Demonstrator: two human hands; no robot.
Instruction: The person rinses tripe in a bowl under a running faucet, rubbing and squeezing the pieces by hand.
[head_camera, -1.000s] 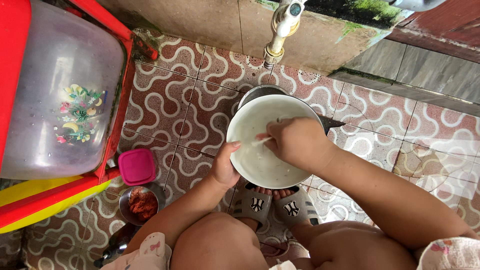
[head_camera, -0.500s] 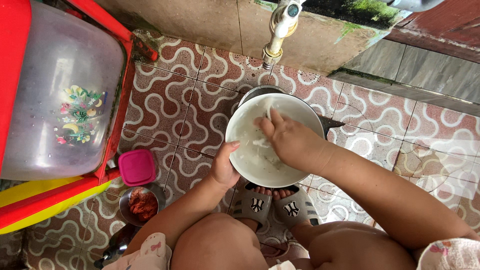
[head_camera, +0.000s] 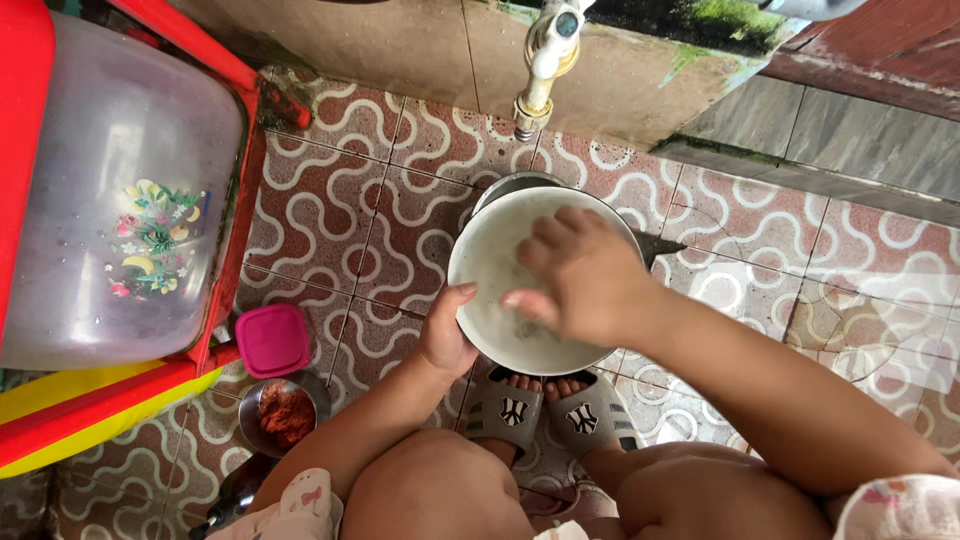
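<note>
Patterned floor tiles (head_camera: 330, 230) in reddish brown with white wavy lines fill the ground we look down on, and a stained wall runs across the top of the frame with a tap (head_camera: 545, 60) jutting from it at upper centre. Just below the tap sits the white bowl (head_camera: 490, 260), round and pale inside, resting over a metal vessel (head_camera: 510, 185) whose rim peeks out at its upper edge. Our left hand (head_camera: 447, 335) grips the bowl's lower-left rim, thumb hooked over the edge — a firm hold on the bowl itself. Our right hand (head_camera: 580, 275) lies inside the bowl, fingers curled and pressed toward its inner surface; whether it clutches a cloth or sponge we cannot tell, since the hand hides whatever may be under it. At the bottom centre, beneath the bowl, our feet show in grey sandals (head_camera: 545, 410), and our knees crowd the lower edge. To the left, a pink lid (head_camera: 272, 340) lies on the tiles, with a small metal dish (head_camera: 285, 410) of reddish paste just below it. A large translucent tub (head_camera: 120, 200) with a flower print — set in a red frame (head_camera: 235, 200) — takes the upper left.
</note>
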